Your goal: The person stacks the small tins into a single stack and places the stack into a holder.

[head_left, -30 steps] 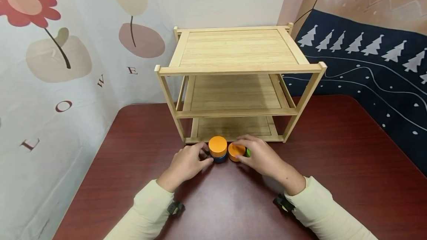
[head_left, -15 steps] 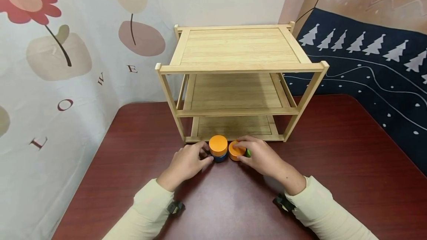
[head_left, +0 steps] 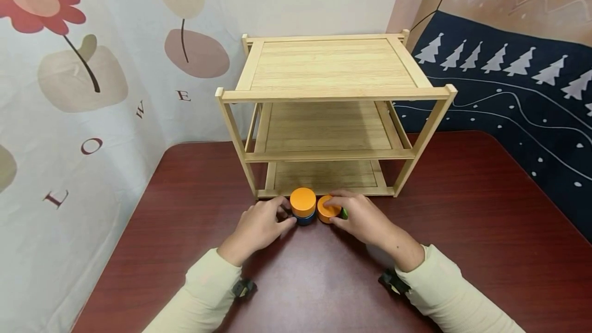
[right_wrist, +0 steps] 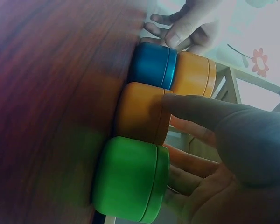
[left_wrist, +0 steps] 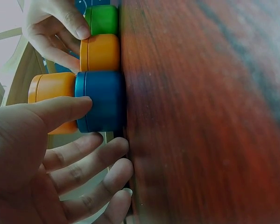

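Three small round lidded tins stand in a row on the table, with one more on top. At the left is a blue tin (left_wrist: 102,100), bearing an upper orange tin (head_left: 302,201). Beside it sits a lower orange tin (right_wrist: 142,112), then a green tin (right_wrist: 128,179) at the right end, mostly hidden in the head view. My left hand (head_left: 260,226) is at the blue tin's left side, thumb and forefinger close against it, other fingers loosely spread. My right hand (head_left: 365,218) pinches the lower orange tin between thumb and fingers; its fingertips are partly hidden.
A three-level wooden rack (head_left: 328,155) stands right behind the tins, its bottom front rail close to them. The dark red table (head_left: 296,281) extends to both sides and toward me. Printed cloths (head_left: 115,40) hang behind and at the sides.
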Available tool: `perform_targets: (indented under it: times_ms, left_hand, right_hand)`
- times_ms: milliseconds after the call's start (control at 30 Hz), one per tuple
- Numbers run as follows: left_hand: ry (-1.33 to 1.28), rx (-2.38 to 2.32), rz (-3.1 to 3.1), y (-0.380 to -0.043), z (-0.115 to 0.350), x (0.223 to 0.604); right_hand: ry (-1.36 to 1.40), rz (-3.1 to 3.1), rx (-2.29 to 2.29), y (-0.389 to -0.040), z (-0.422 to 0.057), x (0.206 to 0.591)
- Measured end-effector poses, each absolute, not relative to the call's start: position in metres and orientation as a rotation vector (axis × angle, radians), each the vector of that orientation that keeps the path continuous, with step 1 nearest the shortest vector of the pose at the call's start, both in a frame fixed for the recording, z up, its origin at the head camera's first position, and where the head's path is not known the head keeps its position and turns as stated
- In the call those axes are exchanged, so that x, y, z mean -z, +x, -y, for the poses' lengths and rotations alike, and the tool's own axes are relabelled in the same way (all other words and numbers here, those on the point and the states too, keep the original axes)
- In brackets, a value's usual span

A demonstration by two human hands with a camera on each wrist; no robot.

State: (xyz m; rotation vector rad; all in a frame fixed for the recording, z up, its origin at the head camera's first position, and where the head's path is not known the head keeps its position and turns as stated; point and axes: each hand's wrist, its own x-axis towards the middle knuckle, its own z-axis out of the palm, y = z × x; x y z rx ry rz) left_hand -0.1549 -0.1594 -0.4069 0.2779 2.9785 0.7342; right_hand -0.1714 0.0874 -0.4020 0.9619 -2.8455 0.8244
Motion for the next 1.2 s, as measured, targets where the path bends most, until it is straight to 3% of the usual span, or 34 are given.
perform_targets:
  times_ms: [1200]
  left_hand:
    - [0.259,-0.717,-2.965,-0.1541,0.1594,0.4053]
  right_hand:
    - [0.972,2.781,-0.798,-0.1715,-0.0876,0.4028]
